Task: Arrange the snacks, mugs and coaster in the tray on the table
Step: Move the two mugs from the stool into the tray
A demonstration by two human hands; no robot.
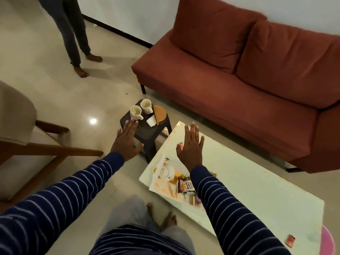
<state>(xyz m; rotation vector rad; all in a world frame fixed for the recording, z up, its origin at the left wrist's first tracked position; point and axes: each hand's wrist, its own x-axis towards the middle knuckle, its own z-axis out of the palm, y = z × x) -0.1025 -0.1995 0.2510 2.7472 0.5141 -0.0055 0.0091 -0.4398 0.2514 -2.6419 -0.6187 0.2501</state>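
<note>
On the pale worktop [257, 181], head view: tray [166, 181] sits at the near-left corner, printed with a teapot picture. One snack packet [186, 185], labelled salted peanuts, lies inside the tray; another wrapper edge shows beside the right sleeve, mostly hidden. A small red packet [290, 240] lies well apart, near the right end of the worktop. A bit of pink-red wrapper [181, 145] peeks out beside the right thumb.

Dark stool [147, 129], off the left end of the worktop, carries two mugs [135, 112], [146, 106], upright and apparently empty, handles toward the worktop side. Beside them: a round wooden coaster [159, 115] leaning on edge in what looks like a holder, and a folded white paper [151, 120].

Left hand [127, 142]: open, fingers spread, palm down, over the near edge of the stool, fingertips just short of the nearer mug; grasps nothing. Right hand [191, 148]: open, flat, above the worktop beyond the tray; grasps nothing.

Handling judgement: mugs look ceramic, so rigid, moderately heavy, breakable, glaze likely slippery. Take by the handle or wrap around the body; set down gently. Coaster stiff and light; pinch at the rim. Packets light, crinkly, soft; pinch at a sealed edge.

Status judgement: mugs and coaster not yet in the tray.
</note>
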